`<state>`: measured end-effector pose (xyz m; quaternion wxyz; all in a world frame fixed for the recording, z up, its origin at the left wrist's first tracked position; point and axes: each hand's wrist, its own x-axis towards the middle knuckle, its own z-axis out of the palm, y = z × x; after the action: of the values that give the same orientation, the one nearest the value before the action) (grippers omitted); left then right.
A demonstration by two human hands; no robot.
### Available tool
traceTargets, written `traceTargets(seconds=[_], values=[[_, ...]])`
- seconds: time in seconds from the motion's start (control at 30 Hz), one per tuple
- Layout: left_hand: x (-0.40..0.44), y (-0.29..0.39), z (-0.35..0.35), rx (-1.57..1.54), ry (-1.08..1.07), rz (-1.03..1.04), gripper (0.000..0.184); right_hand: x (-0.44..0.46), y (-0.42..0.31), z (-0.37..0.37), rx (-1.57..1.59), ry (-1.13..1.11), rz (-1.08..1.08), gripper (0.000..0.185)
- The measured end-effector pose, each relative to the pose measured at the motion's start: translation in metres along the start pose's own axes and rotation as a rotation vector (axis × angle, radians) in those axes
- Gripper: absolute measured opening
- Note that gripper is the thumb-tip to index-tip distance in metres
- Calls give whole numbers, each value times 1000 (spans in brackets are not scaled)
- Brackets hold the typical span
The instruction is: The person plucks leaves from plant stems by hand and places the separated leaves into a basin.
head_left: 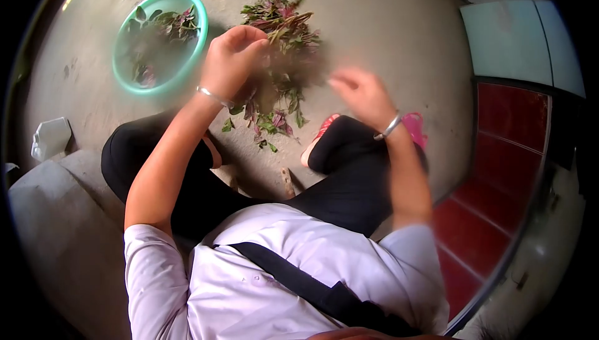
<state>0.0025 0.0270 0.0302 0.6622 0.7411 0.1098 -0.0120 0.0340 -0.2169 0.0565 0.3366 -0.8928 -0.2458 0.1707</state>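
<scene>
I've got purple-green leafy stems on the floor beside the aqua basin; left hand near them, fingers narrow, right hand blurring alongside. I can't tell if either grips anything.

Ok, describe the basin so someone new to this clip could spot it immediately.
On the grey floor, look to the picture's upper left, left of the left hand. The round turquoise basin there holds leaves, whereas the neighbouring leafy stems lie directly on the floor.
</scene>
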Motion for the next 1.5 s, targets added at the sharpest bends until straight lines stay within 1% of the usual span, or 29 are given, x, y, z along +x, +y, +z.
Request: traceTargets(seconds=[0.03,0.07,0.13,0.17,0.27,0.33,0.47,0.5,0.63,0.73,0.77,0.87,0.9,1.03,1.2,1.27,1.33,1.4,1.47,1.5], values=[[1,-2,0,-139,-51,-59,13,-1,7,10,-22,106,-59,25],[3,-4,1,-280,-106,-117,12,1,4,13,122,165,-47,26],[5,-8,3,-336,-209,-204,11,6,-3,15,405,282,-14,27],[3,-5,4,-342,-265,-254,11,10,-4,13,551,305,-59,27],[-2,-12,10,-375,-409,-387,11,14,-16,5,727,229,-10,26],[-7,-3,15,-345,-465,-446,11,16,-9,8,747,167,8,23],[-9,1,20,-186,-539,-388,16,18,-12,9,733,132,25,17],[-10,4,20,-206,-582,-358,17,19,-12,9,741,134,23,17],[-9,3,25,-100,-650,-383,17,20,-14,3,719,66,70,16],[-10,0,26,-175,-747,-363,15,18,-17,3,706,-6,109,16],[-11,2,26,-155,-776,-373,14,17,-17,4,741,-16,125,15],[-13,-2,27,-336,-815,-398,16,16,-19,7,833,-43,164,14],[-13,-7,27,-422,-832,-413,20,16,-19,7,854,-50,174,14],[-16,-2,28,-380,-802,-488,21,17,-18,11,914,-18,157,14],[-16,-4,26,-364,-780,-559,19,17,-15,14,969,-21,217,12],[-11,-9,26,-62,-809,-209,20,17,-14,14,984,-7,236,12],[-11,-7,25,-110,-740,-250,20,18,-10,12,998,10,242,11],[-18,5,22,-505,-565,-666,21,17,-13,10,1007,31,247,10],[-15,-2,20,-247,-519,-388,23,16,-13,11,1022,43,227,9],[-15,-1,21,-333,-478,-462,23,16,-13,11,1039,50,219,9]])
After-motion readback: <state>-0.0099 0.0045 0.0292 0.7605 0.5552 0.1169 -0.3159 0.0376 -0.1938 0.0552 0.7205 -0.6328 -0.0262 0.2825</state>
